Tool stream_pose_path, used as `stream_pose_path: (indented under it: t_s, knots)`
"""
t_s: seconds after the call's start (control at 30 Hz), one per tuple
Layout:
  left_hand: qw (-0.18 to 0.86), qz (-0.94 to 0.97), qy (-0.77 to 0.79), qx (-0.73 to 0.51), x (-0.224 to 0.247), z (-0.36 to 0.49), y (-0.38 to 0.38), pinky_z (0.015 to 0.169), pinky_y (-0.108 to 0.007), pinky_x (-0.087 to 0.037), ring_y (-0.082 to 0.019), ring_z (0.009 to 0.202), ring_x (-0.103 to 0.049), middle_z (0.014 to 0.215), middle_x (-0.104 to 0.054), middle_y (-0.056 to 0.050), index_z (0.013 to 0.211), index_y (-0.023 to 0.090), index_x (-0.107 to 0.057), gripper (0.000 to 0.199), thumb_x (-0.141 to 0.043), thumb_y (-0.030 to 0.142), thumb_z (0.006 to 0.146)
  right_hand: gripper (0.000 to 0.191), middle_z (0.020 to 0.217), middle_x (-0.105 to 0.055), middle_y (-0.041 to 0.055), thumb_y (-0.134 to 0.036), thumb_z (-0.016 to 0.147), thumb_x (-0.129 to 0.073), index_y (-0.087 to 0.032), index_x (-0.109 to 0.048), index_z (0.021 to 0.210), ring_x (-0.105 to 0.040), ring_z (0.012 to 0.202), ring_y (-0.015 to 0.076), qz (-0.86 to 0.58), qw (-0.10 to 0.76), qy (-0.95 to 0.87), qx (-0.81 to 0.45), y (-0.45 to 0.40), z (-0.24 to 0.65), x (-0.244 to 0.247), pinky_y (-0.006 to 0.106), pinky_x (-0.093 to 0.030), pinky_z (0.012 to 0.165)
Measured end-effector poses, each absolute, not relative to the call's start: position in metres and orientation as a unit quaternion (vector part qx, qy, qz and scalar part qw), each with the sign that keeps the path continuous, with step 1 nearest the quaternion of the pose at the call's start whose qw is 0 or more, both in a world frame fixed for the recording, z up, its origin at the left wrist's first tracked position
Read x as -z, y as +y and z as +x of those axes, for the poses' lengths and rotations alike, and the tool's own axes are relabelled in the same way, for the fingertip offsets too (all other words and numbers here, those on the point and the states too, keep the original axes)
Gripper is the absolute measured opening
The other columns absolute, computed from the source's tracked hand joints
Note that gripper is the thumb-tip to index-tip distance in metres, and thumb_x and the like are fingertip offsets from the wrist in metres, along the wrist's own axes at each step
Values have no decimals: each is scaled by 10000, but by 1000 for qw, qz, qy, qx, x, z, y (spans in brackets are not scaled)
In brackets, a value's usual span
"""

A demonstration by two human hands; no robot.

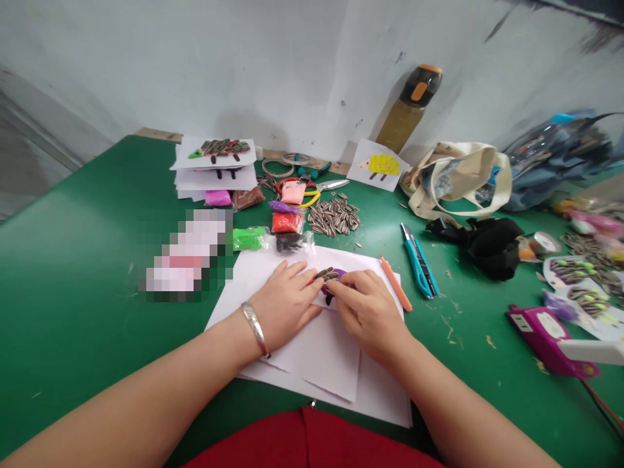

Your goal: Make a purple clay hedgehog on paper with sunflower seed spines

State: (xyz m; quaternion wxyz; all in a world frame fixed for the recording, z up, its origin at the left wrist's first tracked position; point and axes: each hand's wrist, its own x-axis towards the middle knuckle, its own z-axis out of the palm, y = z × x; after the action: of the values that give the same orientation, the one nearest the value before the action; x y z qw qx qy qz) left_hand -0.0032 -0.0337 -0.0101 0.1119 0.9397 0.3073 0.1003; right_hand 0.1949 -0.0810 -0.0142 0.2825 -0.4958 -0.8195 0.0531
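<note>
White paper sheets (pixel 312 351) lie stacked on the green table. On the top sheet is a purple clay shape (pixel 340 278) with striped sunflower seeds (pixel 327 275) on it and a black clay bit (pixel 329 300) below. My left hand (pixel 287 302), with a silver bracelet, lies flat on the paper with fingers spread, its tips beside the seeds. The fingers of my right hand (pixel 368 309) are bent together over the right part of the shape; whatever they pinch is hidden.
Behind the paper are a seed pile (pixel 334 216), clay packets (pixel 287 222) and scissors (pixel 316 190). To the right lie an orange tool (pixel 396 283), a blue cutter (pixel 420 263), a bag (pixel 458 179) and a magenta glue gun (pixel 548 335). Finished seed pictures (pixel 182 153) lie back left.
</note>
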Motion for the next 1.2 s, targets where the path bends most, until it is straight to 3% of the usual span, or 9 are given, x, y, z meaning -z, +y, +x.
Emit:
stream_pose_path:
  t_s: [0.4,1.2]
  knots:
    - [106,939,313,-100,10,-3,-34,1048,-531,-379,-331,1217,-499,1263,-615,-153,1222,93,-597,352,-585,281,925,262,850,-632,81,-133,916,-479,-185,-709,1029,-496,810,224,-480,202,-853,-36,-88,191,12,366,-368,703]
    - [106,940,308,-96,13,-3,-33,1048,-522,-373,-323,1217,-486,1268,-615,-147,1221,102,-602,354,-571,308,935,240,771,-620,50,-147,922,-491,-156,-699,1042,-469,747,205,-486,190,-853,26,-90,185,17,351,-284,669]
